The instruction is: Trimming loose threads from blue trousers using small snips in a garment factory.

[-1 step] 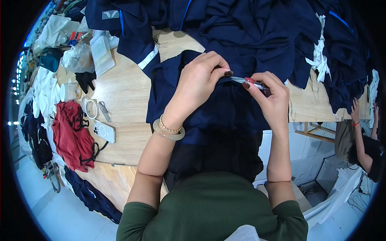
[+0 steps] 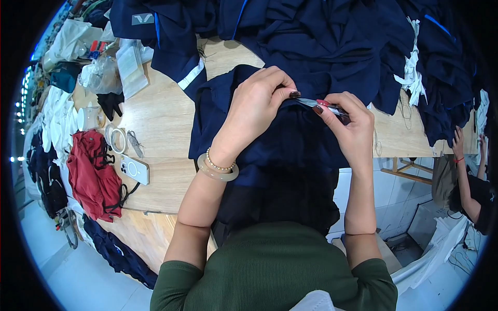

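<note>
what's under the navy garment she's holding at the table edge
Pale wooden table shows around the navy garment; the part beneath is covered. Left hand pinches its fold; right hand holds small snips.

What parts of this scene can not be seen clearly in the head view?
- Small tool in the right hand: mostly covered by the fingers, so its kind is unclear.
- Navy garment under the left hand: its lower part hangs off the wooden table into shadow.
- Other person: cut off by the right rim.
- Things at the far left rim: too small and bent.
</note>
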Demonstrator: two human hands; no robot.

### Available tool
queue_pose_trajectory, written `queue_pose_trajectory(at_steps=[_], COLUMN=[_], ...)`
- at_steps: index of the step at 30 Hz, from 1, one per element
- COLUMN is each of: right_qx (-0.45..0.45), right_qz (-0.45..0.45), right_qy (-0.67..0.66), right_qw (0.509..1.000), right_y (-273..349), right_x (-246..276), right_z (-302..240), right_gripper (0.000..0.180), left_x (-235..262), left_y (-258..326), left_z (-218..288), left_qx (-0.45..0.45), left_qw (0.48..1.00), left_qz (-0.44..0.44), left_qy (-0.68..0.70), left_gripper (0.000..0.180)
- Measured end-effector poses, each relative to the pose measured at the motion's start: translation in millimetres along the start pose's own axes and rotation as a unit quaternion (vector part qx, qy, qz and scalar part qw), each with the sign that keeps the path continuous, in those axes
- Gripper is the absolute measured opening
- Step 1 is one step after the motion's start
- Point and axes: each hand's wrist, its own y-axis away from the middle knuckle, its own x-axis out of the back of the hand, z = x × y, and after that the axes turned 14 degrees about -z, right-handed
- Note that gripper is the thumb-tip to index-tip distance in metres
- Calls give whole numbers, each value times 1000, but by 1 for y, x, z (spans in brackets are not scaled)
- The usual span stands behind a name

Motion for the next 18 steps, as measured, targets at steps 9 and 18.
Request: queue_pose_trajectory(at_steps=[9,18], right_qx=[26,30], right_qz=[5,-15], right_qy=[50,68], right_qw=[998,997], right_y=[-3,-9], right_x=[4,3], right_z=[-3,-4], right_gripper=[21,21], left_x=[-1,-2], left_y=[-1,-1], left_z=[0,0], left_qx=[-1,-5], left_qw=[1000,1000], left_qz=[4,2], left_qy=[1,-8], left_gripper=[6,6])
